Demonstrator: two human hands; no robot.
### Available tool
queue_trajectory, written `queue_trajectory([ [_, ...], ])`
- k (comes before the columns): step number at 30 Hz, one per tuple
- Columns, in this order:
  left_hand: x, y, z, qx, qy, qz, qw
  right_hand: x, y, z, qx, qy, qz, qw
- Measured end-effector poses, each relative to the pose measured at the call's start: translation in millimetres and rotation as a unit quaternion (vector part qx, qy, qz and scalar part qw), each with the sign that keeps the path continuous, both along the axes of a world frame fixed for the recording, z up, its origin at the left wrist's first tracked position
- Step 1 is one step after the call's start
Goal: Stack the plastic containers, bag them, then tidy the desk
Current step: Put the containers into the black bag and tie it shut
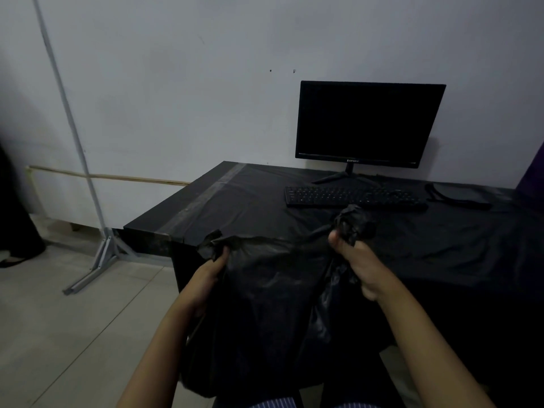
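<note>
A black plastic bag [265, 295] hangs in front of me, below the desk's front edge. My left hand [210, 270] grips the bag's left handle. My right hand [357, 260] is closed on the crumpled right handle, held a little higher. The bag's mouth is stretched between both hands. No plastic containers show; whatever is inside the bag is hidden.
The desk [441, 240] is covered in black sheeting. On it stand a dark monitor [368, 123], a black keyboard [353, 197] and a flat black item with a cord [459, 197] at the right. A white metal stand [97, 260] rests on the tiled floor at the left.
</note>
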State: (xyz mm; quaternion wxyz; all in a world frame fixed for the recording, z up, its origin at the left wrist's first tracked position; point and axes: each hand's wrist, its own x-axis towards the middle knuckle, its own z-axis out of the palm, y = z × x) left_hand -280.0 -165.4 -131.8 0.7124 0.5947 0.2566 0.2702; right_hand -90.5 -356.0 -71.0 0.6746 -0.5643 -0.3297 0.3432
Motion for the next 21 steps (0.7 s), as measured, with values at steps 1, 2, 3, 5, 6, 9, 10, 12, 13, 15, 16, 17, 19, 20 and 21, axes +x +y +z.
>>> queue_trajectory([
  [1,-1.3,-0.5,-1.5,-0.004,-0.011,-0.033,0.999,-3.7,2.9,0.2,-0.010,-0.017,-0.008,1.000],
  [2,-3.1,-0.4,-3.2,-0.002,-0.022,-0.068,0.997,-6.6,6.8,0.2,-0.022,-0.036,-0.025,0.999],
  [3,-4.4,-1.3,-3.6,0.006,-0.031,-0.101,0.994,-7.9,11.6,-0.6,-0.032,-0.045,-0.052,0.997],
  [5,-6.1,-4.2,-1.9,0.036,-0.033,-0.142,0.989,-8.3,21.0,-3.7,-0.037,-0.050,-0.101,0.993],
  [6,-5.4,-4.7,-1.5,0.051,-0.030,-0.139,0.988,-7.9,24.9,-6.1,-0.035,-0.056,-0.112,0.992],
  [9,3.5,-10.4,1.5,0.084,-0.027,-0.068,0.994,-12.4,32.2,-10.2,-0.034,-0.099,-0.125,0.987],
  [10,7.0,-15.8,4.9,0.086,-0.036,-0.047,0.995,-13.5,33.5,-11.2,-0.034,-0.117,-0.119,0.985],
  [12,12.8,-26.7,9.6,0.043,-0.062,-0.017,0.997,-15.9,32.0,-9.7,-0.031,-0.114,-0.067,0.991],
  [13,14.0,-28.9,9.0,-0.001,-0.075,-0.005,0.997,-15.8,30.1,-9.6,-0.020,-0.080,-0.034,0.996],
  [15,14.1,-27.4,5.3,-0.107,-0.107,-0.001,0.988,-14.9,25.0,-7.7,0.021,0.022,0.000,1.000],
  [16,12.3,-27.2,4.4,-0.153,-0.117,-0.004,0.981,-13.5,22.7,-8.0,0.036,0.050,0.001,0.998],
  [17,10.7,-26.5,2.6,-0.186,-0.122,-0.013,0.975,-13.3,21.8,-8.1,0.042,0.066,0.002,0.997],
  [19,9.2,-27.5,1.6,-0.212,-0.125,-0.022,0.969,-14.0,21.9,-11.7,0.034,0.060,0.015,0.997],
  [20,8.7,-28.6,1.6,-0.214,-0.128,-0.028,0.968,-15.3,22.4,-13.6,0.025,0.052,0.019,0.998],
  [21,8.6,-28.9,0.4,-0.212,-0.132,-0.043,0.967,-16.2,22.7,-16.1,0.020,0.037,0.018,0.999],
])
